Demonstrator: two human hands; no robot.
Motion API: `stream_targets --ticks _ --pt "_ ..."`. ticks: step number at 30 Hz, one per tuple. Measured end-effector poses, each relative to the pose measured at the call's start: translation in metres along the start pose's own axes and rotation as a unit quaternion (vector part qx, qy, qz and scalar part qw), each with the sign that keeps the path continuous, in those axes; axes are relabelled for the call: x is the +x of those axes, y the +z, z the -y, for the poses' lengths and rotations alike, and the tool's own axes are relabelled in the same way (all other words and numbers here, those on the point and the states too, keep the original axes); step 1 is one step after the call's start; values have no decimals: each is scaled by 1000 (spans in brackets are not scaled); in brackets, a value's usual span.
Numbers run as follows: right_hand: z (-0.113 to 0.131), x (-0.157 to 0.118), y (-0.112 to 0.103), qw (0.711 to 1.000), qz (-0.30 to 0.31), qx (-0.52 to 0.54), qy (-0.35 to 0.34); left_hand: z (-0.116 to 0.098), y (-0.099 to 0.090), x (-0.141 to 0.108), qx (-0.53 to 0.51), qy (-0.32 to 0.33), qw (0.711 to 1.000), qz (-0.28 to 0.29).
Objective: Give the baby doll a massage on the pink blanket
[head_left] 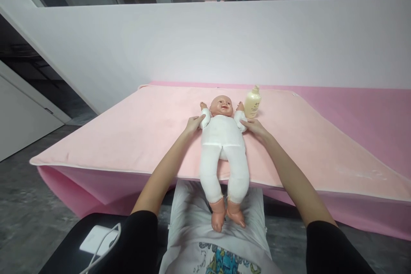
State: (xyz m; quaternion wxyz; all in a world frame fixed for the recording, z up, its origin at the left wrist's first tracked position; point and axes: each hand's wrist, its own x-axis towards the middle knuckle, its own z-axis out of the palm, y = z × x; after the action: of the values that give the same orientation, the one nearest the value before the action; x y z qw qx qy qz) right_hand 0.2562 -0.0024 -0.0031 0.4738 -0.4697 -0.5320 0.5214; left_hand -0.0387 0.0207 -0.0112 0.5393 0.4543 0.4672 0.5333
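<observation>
A baby doll (222,132) in a white cloth body lies on its back on a pale pink towel (128,137). Its head points to the wall, and its legs hang past the table's near edge over my lap. My left hand (194,124) grips the doll's arm on the left side, thumb and fingers closed around the sleeve. On the other side my right hand (254,126) holds the doll's other arm the same way. A cream-yellow pump bottle (252,102) stands upright just beyond my right hand, close to the doll's raised hand.
A darker pink cover (362,115) shows under the towel at the right and along the front. Behind the table rises a white wall (224,43) with a window above it. A white device with a cable (98,239) rests on a black surface at lower left.
</observation>
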Motion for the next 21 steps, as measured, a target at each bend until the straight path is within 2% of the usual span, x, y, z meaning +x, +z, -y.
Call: stream_targets --ticks 4,7,13,17,21 --pt "7 -8 -9 995 91 16 26 -15 -16 -6 5 -17 989 148" --pt "7 -9 -13 994 110 -21 14 -23 -25 -9 71 -14 977 199" --pt "5 -8 -9 995 77 -43 34 -24 -25 -14 113 29 968 222" --pt "10 -9 -2 997 41 -48 38 -25 -25 -14 123 27 965 231" --pt "11 -9 0 998 31 -45 34 -23 -28 -12 143 17 963 227"
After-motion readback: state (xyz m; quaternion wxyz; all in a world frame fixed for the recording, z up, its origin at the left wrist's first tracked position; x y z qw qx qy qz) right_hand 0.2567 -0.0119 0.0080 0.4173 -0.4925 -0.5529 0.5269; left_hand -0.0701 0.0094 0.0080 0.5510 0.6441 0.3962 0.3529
